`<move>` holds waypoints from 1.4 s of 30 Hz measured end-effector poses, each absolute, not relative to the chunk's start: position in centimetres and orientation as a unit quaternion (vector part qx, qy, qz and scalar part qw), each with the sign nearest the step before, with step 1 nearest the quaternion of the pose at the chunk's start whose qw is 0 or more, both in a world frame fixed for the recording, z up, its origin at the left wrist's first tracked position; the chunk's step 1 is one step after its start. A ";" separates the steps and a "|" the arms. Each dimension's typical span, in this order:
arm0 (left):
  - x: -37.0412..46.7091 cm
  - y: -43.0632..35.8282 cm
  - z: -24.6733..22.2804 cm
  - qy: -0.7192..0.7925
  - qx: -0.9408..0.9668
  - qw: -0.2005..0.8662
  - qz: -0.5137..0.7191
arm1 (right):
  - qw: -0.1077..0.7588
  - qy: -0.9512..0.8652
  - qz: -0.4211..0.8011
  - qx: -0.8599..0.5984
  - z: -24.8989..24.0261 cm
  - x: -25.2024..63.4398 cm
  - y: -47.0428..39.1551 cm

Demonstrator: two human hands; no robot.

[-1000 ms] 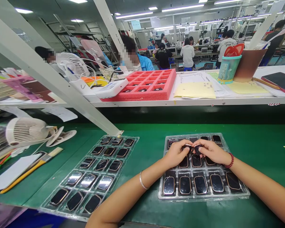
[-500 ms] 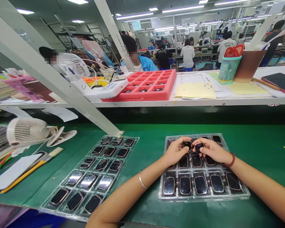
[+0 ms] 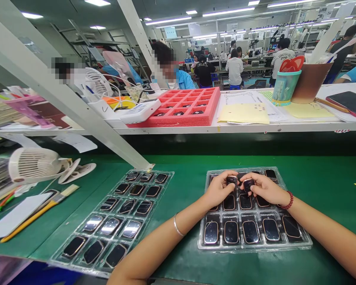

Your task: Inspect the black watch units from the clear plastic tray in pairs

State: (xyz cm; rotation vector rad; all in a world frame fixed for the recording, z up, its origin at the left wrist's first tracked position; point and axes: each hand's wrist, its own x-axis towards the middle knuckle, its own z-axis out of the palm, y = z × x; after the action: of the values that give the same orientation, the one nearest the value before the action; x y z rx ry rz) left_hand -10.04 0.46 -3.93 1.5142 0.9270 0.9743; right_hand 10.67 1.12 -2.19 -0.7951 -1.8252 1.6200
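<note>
Above the far half of a clear plastic tray [image 3: 255, 248], both hands hold small dark watch units. My left hand [image 3: 219, 189] is closed on a smartwatch [image 3: 231, 180] with a rounded dark face, thumb at its lower edge. Just right of it, my right hand [image 3: 265, 188] pinches a second smartwatch [image 3: 248, 184]. The two held pieces are close together but apart. Under the hands, the tray's pockets carry rows of dark-faced watches with gold-coloured rims, such as the front watch [image 3: 250, 231]. Part of the far rows is hidden by my hands.
A second clear tray [image 3: 118, 209] of watches lies to the left. Farther left are a brush [image 3: 41, 213], a white fan [image 3: 35, 164] and papers. The shelf [image 3: 243, 128] above bears a red foam tray [image 3: 212, 114], cups and a phone [image 3: 350, 102]. People sit beyond.
The watch in my left hand has tilted slightly and shifted a little left. My right hand has hardly moved. Behind the shelf, a person's head has shifted.
</note>
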 end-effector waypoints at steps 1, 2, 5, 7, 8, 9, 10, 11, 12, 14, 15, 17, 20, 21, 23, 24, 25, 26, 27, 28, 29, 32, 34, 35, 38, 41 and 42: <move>-10.0 0.5 -4.0 0.389 0.632 0.533 0.406 | 0.278 -0.683 0.602 -0.305 -2.2 10.7 1.1; -10.1 0.5 -4.0 0.390 0.630 0.535 0.406 | 0.276 -0.684 0.600 -0.309 -2.2 10.7 1.1; -10.1 0.5 -4.0 0.388 0.638 0.526 0.408 | 0.289 -0.687 0.599 -0.294 -2.1 10.7 1.1; -10.1 0.5 -4.0 0.387 0.644 0.520 0.407 | 0.290 -0.687 0.598 -0.294 -2.2 10.7 1.2; -10.1 0.5 -4.0 0.387 0.643 0.522 0.405 | 0.286 -0.686 0.597 -0.302 -2.2 10.7 1.2; -10.0 0.5 -4.0 0.387 0.641 0.525 0.404 | 0.282 -0.684 0.596 -0.312 -2.3 10.8 1.2; -10.0 0.5 -4.0 0.387 0.638 0.528 0.405 | 0.278 -0.683 0.594 -0.321 -2.4 10.8 1.2; -10.0 0.5 -3.9 0.387 0.636 0.531 0.405 | 0.277 -0.682 0.593 -0.326 -2.5 10.8 1.3; -10.0 0.4 -3.9 0.386 0.635 0.532 0.406 | 0.280 -0.681 0.592 -0.326 -2.5 10.8 1.3; -10.1 0.4 -4.0 0.386 0.641 0.525 0.405 | 0.290 -0.682 0.592 -0.316 -2.5 10.8 1.3; -10.1 0.4 -4.0 0.387 0.646 0.520 0.403 | 0.295 -0.683 0.593 -0.309 -2.5 10.7 1.3; -10.1 0.4 -4.0 0.391 0.652 0.513 0.399 | 0.300 -0.685 0.594 -0.297 -2.4 10.7 1.2; -10.2 0.5 -4.1 0.390 0.650 0.516 0.400 | 0.294 -0.688 0.591 -0.302 -2.4 10.8 1.2; -10.2 0.5 -4.1 0.388 0.648 0.518 0.402 | 0.290 -0.689 0.589 -0.308 -2.5 10.8 1.3; -10.1 0.5 -4.1 0.387 0.647 0.519 0.403 | 0.284 -0.689 0.585 -0.319 -2.6 10.8 1.3; -10.1 0.5 -4.1 0.388 0.648 0.517 0.403 | 0.283 -0.690 0.585 -0.320 -2.6 10.8 1.3; -10.1 0.4 -4.1 0.391 0.650 0.514 0.401 | 0.286 -0.690 0.585 -0.317 -2.6 10.8 1.3; -10.1 0.4 -4.1 0.394 0.652 0.511 0.399 | 0.291 -0.689 0.587 -0.310 -2.6 10.7 1.2; -10.1 0.4 -4.1 0.397 0.654 0.509 0.396 | 0.298 -0.690 0.588 -0.301 -2.6 10.7 1.2; -10.2 0.4 -4.1 0.398 0.655 0.508 0.394 | 0.305 -0.690 0.588 -0.291 -2.6 10.7 1.2; -10.2 0.4 -4.1 0.398 0.655 0.508 0.393 | 0.310 -0.691 0.587 -0.285 -2.6 10.6 1.2; -10.2 0.5 -4.1 0.393 0.651 0.511 0.402 | 0.297 -0.694 0.583 -0.300 -2.6 10.6 1.2; -10.2 0.4 -4.1 0.390 0.651 0.511 0.404 | 0.283 -0.694 0.582 -0.315 -2.6 10.7 1.3; -10.1 0.4 -4.1 0.390 0.653 0.510 0.402 | 0.283 -0.693 0.582 -0.317 -2.6 10.7 1.3; -10.2 0.4 -4.1 0.396 0.659 0.504 0.394 | 0.301 -0.692 0.585 -0.298 -2.6 10.6 1.2; -10.2 0.4 -4.2 0.398 0.657 0.504 0.394 | 0.311 -0.693 0.584 -0.287 -2.6 10.6 1.1; -10.2 0.4 -4.2 0.398 0.656 0.506 0.395 | 0.306 -0.693 0.584 -0.290 -2.6 10.6 1.2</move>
State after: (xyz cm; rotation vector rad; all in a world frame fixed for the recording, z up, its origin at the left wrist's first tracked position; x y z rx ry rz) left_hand -10.23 0.45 -4.20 1.5821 0.9589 0.9522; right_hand 10.61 1.15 -2.59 -0.7681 -1.8348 1.5457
